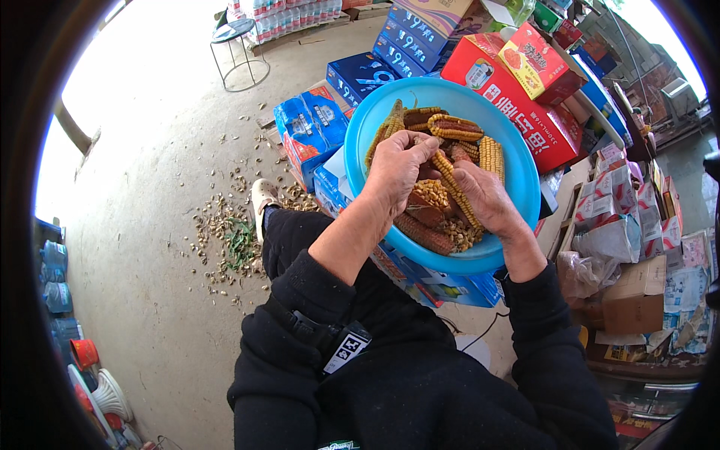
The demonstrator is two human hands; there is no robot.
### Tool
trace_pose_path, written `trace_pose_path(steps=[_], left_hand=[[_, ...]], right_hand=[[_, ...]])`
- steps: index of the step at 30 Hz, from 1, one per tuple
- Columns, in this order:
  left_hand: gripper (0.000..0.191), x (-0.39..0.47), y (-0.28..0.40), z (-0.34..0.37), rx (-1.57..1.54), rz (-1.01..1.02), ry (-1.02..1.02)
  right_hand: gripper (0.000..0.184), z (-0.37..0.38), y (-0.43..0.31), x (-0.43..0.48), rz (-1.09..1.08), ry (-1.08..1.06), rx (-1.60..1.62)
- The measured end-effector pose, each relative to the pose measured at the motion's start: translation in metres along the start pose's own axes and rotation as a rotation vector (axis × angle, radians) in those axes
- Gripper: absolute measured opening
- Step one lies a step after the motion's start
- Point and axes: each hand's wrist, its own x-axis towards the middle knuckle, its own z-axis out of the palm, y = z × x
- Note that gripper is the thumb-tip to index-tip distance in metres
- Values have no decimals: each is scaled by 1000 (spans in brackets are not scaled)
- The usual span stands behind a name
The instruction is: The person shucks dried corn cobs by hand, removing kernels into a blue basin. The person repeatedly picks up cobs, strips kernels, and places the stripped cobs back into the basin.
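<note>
Above a light-blue plastic basin [360, 140], both my hands are on one partly shelled yellow corn cob [453, 183]. My left hand [396, 171] grips its far end with thumb and fingers. Lower down, my right hand [486, 194] holds the cob's side, its thumb lying along it. Inside the basin are more corn ears, among them a part-stripped ear [455, 128] and a fuller ear [492, 157]. Bare reddish cobs [422, 232] and loose kernels [432, 192] lie nearer me. My hands hide part of the basin's contents.
Blue cartons [312, 132] stand under and beside the basin. A red carton [517, 107] is behind it. Shells and bits of debris [225, 242] litter the concrete floor near my shoe [263, 199]. A round stool [233, 31] stands farther off, and packaged goods [607, 208] are piled at right.
</note>
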Motion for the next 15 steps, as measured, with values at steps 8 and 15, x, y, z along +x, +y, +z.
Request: trace_pose_path(steps=[8, 15], left_hand=[[17, -2, 0, 2, 59, -9, 41], [17, -3, 2, 1, 76, -58, 17]], right_hand=[[51, 2, -4, -3, -3, 16, 49], [52, 5, 2, -3, 26, 116, 45]])
